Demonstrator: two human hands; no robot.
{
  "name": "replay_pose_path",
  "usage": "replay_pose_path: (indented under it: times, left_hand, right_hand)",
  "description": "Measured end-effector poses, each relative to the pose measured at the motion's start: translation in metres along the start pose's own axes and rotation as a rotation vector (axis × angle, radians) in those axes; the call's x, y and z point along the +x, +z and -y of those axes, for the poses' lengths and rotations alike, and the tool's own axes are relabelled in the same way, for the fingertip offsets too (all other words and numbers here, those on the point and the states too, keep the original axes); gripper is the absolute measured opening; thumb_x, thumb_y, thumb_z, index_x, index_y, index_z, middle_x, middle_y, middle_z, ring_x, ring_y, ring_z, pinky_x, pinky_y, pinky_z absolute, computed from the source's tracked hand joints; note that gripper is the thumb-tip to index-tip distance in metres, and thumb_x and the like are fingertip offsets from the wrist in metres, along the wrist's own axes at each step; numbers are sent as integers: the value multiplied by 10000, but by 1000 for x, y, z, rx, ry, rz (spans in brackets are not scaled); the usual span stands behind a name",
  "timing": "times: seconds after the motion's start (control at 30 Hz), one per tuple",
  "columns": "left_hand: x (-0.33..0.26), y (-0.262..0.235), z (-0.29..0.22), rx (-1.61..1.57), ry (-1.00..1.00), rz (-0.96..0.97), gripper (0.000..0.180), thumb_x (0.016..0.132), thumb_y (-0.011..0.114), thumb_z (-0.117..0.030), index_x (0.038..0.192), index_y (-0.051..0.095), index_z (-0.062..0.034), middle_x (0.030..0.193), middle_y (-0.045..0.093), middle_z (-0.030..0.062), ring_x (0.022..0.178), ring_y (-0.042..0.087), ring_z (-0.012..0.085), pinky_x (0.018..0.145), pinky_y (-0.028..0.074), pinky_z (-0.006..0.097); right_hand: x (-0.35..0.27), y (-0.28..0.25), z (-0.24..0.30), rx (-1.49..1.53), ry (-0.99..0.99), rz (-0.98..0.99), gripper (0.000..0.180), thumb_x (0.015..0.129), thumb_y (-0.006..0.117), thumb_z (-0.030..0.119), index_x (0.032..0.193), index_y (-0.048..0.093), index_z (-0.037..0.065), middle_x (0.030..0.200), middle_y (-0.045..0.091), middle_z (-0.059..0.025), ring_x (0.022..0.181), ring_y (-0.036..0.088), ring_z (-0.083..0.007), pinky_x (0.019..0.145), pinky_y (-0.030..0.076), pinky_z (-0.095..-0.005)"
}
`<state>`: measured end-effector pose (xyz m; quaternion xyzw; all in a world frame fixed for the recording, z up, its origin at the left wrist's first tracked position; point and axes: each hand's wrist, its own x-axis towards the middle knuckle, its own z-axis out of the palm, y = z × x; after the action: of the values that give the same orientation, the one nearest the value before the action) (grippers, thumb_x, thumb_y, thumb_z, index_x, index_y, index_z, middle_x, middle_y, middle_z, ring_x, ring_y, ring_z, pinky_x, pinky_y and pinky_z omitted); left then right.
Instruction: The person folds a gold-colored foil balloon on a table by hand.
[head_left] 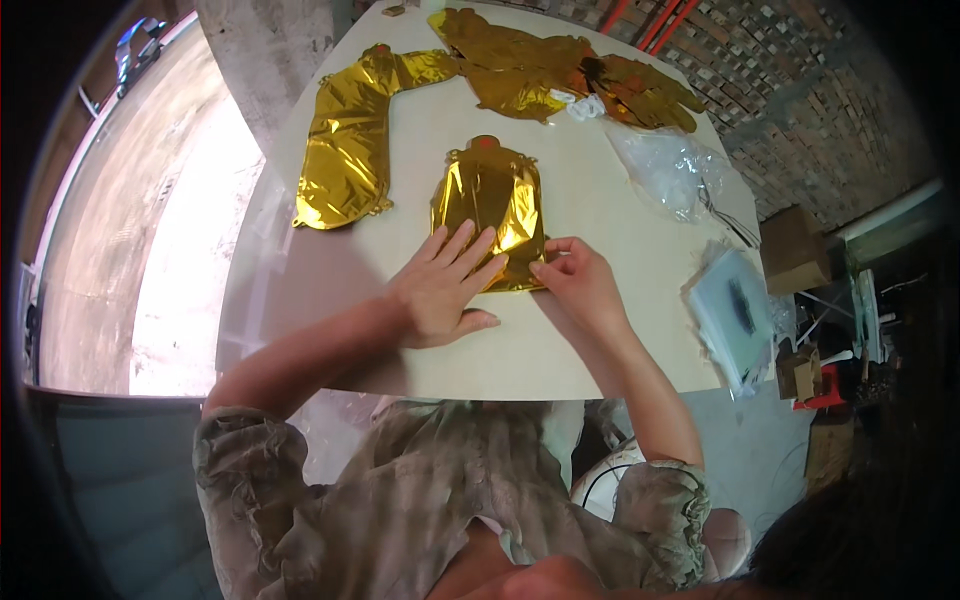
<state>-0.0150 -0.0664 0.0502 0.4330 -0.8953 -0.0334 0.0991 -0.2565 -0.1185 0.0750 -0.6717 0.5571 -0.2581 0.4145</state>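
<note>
A gold foil balloon (490,190), flat and folded into a rough rectangle, lies on the pale table in front of me. Its rounded tab with a red mark points to the far side. My left hand (445,285) rests flat with spread fingers over the balloon's near left part. At the near right corner, my right hand (580,285) pinches the foil edge between thumb and forefinger. Part of the near edge is hidden under my left fingers.
Another gold foil balloon (350,140) lies at the far left, touching a pile of gold foil balloons (530,65) at the back. A clear plastic bag (670,170) and a stack of clear bags (735,315) lie on the right. Cardboard boxes (795,250) stand beyond the table.
</note>
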Motion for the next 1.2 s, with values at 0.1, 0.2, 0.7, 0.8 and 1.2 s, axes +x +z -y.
replay_pose_path:
  times: [0.1, 0.2, 0.7, 0.8, 1.2]
  left_hand:
    - [1, -5, -3, -16, -20, 21, 803, 982, 453, -589, 1545, 311, -34, 1624, 209, 242, 1509, 147, 441, 1227, 117, 533]
    - [-1, -7, -5, -23, -38, 27, 817, 977, 448, -602, 1549, 301, -37, 1626, 206, 240, 1513, 141, 429, 1232, 105, 520]
    - [-4, -12, -6, -116, -76, -158, 847, 914, 629, -497, 1556, 293, -58, 1624, 197, 240, 1515, 162, 402, 1226, 126, 523]
    - [-4, -12, -5, -268, -159, -305, 851, 880, 703, -401, 1546, 304, -54, 1606, 225, 249, 1494, 217, 414, 1214, 174, 531]
    - [-5, -10, 2, -196, -58, -411, 686, 797, 595, -60, 1462, 435, -12, 1560, 347, 239, 1457, 327, 388, 1187, 235, 547]
  right_hand:
    - [1, -6, 5, -122, 67, 16, 401, 901, 738, 157, 1225, 582, -21, 823, 723, -82, 775, 666, -107, 706, 512, -250]
    - [1, -7, 6, -89, 62, 1, 444, 887, 756, 158, 1248, 570, -22, 812, 717, -76, 773, 662, -105, 705, 512, -253]
    - [12, -7, 2, 306, 172, 133, 291, 911, 724, 71, 1149, 570, 5, 890, 688, -54, 778, 642, -102, 685, 526, -238]
    - [19, -4, -2, 467, 146, 71, 310, 904, 739, 104, 1150, 579, 5, 880, 687, -49, 754, 638, -99, 649, 508, -231]
    - [22, 1, -9, 238, 123, 54, 365, 883, 767, 139, 1156, 582, -18, 851, 690, -51, 746, 645, -103, 646, 505, -242]
